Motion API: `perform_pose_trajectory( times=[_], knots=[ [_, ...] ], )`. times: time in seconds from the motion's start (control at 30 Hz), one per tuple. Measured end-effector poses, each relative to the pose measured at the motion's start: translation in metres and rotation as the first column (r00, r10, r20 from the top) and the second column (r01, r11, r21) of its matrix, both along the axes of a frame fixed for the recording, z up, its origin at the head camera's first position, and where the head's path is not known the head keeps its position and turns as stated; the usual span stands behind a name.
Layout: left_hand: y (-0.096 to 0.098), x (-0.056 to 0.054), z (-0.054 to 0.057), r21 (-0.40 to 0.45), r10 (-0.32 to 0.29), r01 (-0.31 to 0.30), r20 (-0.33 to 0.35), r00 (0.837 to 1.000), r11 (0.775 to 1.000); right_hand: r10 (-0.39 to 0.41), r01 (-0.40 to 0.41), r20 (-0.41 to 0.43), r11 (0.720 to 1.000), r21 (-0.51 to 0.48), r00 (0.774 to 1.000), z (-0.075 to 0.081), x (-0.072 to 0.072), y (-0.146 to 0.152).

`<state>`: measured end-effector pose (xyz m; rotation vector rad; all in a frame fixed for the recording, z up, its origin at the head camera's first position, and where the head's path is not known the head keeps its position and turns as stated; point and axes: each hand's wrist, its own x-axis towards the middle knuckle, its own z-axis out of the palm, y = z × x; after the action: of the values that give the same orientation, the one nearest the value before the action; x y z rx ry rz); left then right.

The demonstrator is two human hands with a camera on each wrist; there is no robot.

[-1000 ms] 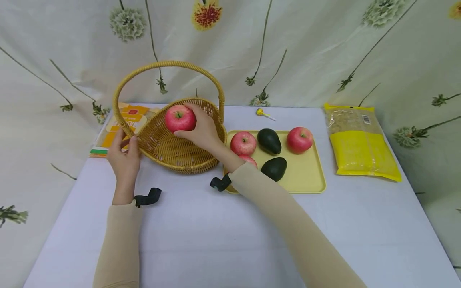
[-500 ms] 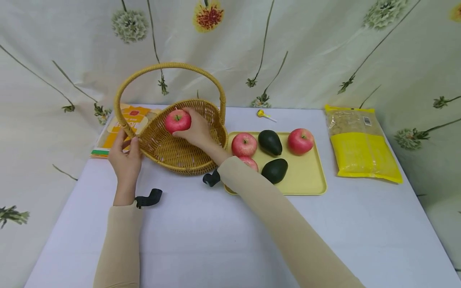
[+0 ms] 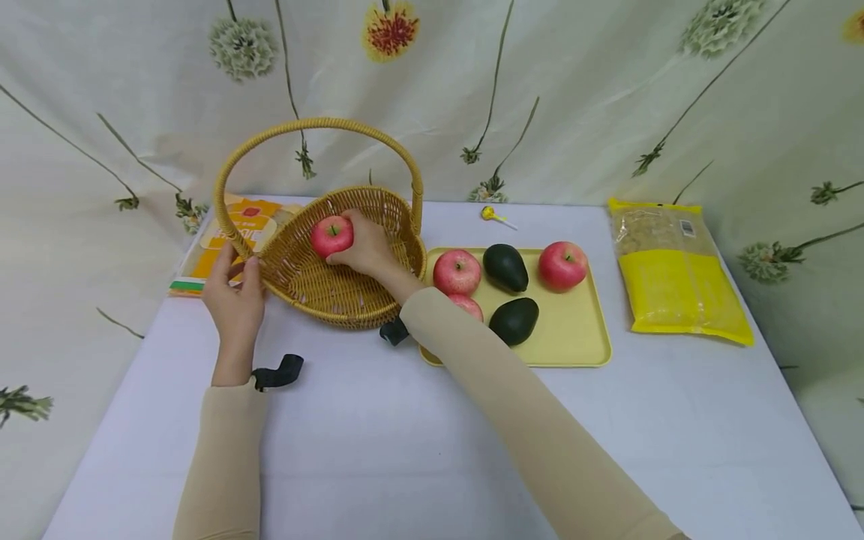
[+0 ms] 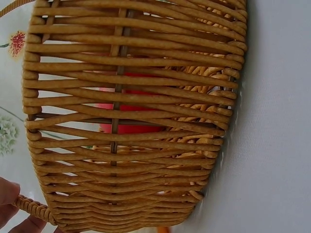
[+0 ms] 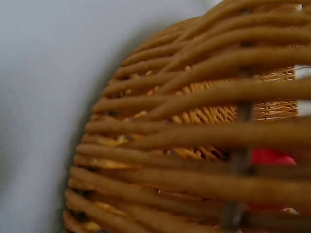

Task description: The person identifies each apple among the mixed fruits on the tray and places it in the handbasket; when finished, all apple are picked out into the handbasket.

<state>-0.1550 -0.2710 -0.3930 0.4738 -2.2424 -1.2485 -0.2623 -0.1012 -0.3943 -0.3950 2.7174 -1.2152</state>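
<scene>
In the head view a wicker basket (image 3: 344, 300) with a tall arched handle stands at the table's back left. My right hand (image 3: 367, 244) reaches inside it and holds a red apple (image 3: 331, 235) between thumb and fingers, stem upward. At the handle's left foot, my left hand (image 3: 235, 292) grips the basket with fingertips and thumb. From the left wrist, part of that hand shows at the handle's base, and red shows through the woven wall (image 4: 126, 141). The right wrist view is mostly filled by blurred weave, with a bit of the apple (image 5: 272, 156) behind.
Right of the basket lies a yellow tray (image 3: 574, 337) bearing several fruits, among them red apples (image 3: 563, 265) and dark green avocados (image 3: 514, 321). A lollipop (image 3: 498, 217) lies behind it. A yellow bag (image 3: 682, 285) is at the right, and an orange package (image 3: 202, 262) sits left of the basket.
My right hand has lowered the apple deeper into the basket, shifting slightly left. The left hand has kept its grip at the handle's foot.
</scene>
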Motion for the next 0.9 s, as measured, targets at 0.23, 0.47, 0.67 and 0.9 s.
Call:
perform_pose_trajectory(
  times=[0.23,0.47,0.67,0.9],
  knots=[
    [0.0005,-0.0003,0.0006,-0.008,0.003,-0.003,-0.011,1.000,1.000,0.039,-0.039,0.012,0.997,0.060,0.999,-0.0013,-0.0023,-0.0010],
    [0.0001,-0.0004,-0.0020,-0.028,0.002,-0.003,-0.035,0.999,1.000,0.098,-0.099,0.037,0.994,0.048,0.995,0.0001,-0.0007,0.0001],
    [0.0013,0.0003,-0.0017,-0.031,-0.004,0.003,-0.050,0.999,1.000,0.116,-0.119,0.051,0.990,0.073,0.992,0.0026,0.0012,0.0001],
    [0.0017,-0.0001,-0.0016,-0.033,-0.008,0.006,-0.054,0.999,0.999,0.138,-0.142,0.046,0.986,0.086,0.989,0.0012,0.0012,0.0000]
  ],
)
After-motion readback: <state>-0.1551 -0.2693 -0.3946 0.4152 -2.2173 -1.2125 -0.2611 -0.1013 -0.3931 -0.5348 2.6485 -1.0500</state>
